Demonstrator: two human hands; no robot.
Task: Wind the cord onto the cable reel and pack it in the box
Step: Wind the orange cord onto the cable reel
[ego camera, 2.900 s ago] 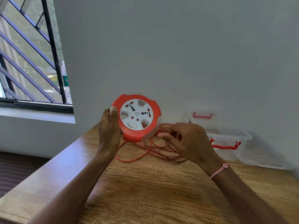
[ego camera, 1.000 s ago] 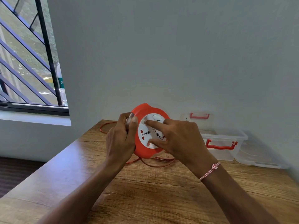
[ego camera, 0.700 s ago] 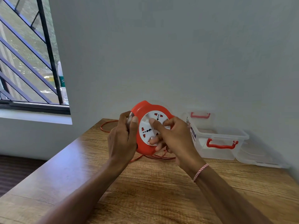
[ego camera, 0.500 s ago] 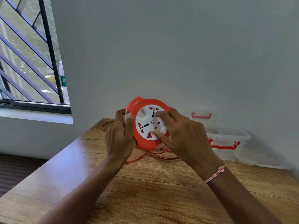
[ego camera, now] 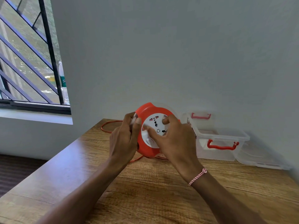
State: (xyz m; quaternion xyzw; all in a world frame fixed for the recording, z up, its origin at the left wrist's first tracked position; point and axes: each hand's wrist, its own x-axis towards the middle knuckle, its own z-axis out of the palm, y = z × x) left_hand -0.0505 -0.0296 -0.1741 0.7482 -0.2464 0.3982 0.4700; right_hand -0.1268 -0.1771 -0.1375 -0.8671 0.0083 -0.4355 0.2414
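An orange cable reel (ego camera: 146, 150) with a white socket disc (ego camera: 155, 126) is held upright just above the wooden table (ego camera: 145, 194). My left hand (ego camera: 124, 139) grips the reel's left rim. My right hand (ego camera: 176, 141) lies over the white disc, its fingertips hooked into the disc's recesses. A loop of orange cord (ego camera: 105, 128) lies on the table behind my left hand, and a short stretch shows under the reel. The clear plastic box (ego camera: 224, 138) with red handles stands open to the right, against the wall.
A clear lid (ego camera: 265, 160) lies flat to the right of the box, and a clear piece with a red handle (ego camera: 200, 116) leans on the wall behind it. A barred window (ego camera: 29, 62) is at the left. The table's left edge drops to the floor.
The loose pile of cord on the table has shrunk to one loop. My right hand went from the cord to the white disc, which has turned between frames. The reel came lower and nearer.
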